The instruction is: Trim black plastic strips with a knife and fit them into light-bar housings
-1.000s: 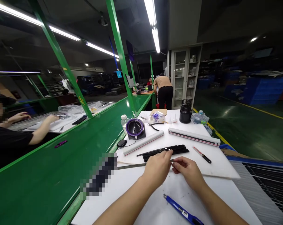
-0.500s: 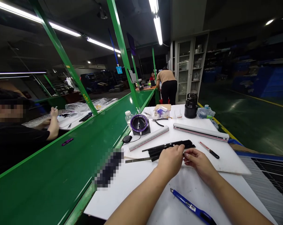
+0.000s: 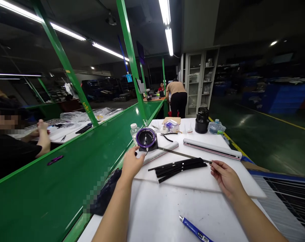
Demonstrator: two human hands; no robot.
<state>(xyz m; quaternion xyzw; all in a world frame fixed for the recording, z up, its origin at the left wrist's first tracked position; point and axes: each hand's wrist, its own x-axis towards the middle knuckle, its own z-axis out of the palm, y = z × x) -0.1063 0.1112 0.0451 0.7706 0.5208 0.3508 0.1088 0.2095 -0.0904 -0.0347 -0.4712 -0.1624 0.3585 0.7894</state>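
Note:
My right hand (image 3: 225, 176) pinches one end of a thin dark strip (image 3: 177, 153) between thumb and fingers. The strip stretches leftward, over a white train-like model body, to the round purple-rimmed fan (image 3: 146, 138). Beside that fan, my left hand (image 3: 132, 163) has its thumb and fingers apart and holds nothing; whether it touches the fan's cable cannot be made out. Between the hands, a bundle of black strips (image 3: 179, 168) lies on a white foam sheet (image 3: 192, 183). A blue utility knife (image 3: 194, 229) rests nearer to me, its handle cut off by the frame.
Two white train-like bodies, one on the left (image 3: 161, 153) and one on the right (image 3: 213, 148), lie beyond the strips. Pliers (image 3: 168, 136), a bottle (image 3: 134, 131) and a black lidded container (image 3: 202, 121) stand farther back. A green partition (image 3: 74, 168) runs along the left, a co-worker behind it.
My left hand has moved left, away from the right hand, and has opened. The right hand now holds the strip stretched out above the bundle. The view has shifted slightly.

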